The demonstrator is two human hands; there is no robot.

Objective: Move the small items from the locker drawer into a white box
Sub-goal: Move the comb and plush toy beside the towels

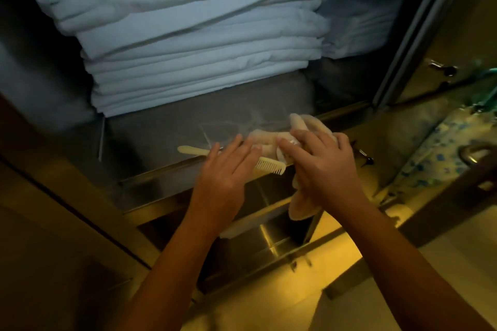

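A cream comb [270,167] lies across the front lip of the steel locker shelf [166,126], its handle pointing left and its teeth hanging over the edge. My left hand [223,172] covers the comb's middle with the fingers laid over it and the thumb hidden. Just to the right, my right hand [322,166] is closed around a bundle of soft cream slippers [301,123]. One end of the bundle sticks up behind the fingers and another hangs down below the palm. The two hands almost touch.
A tall stack of folded white towels [201,35] fills the shelf behind, with a smaller pile [360,27] at the back right. A small dark object [365,156] sits at the shelf's right edge. A steel door frame [419,21], floral cloth [441,148] and a handle [476,153] are to the right.
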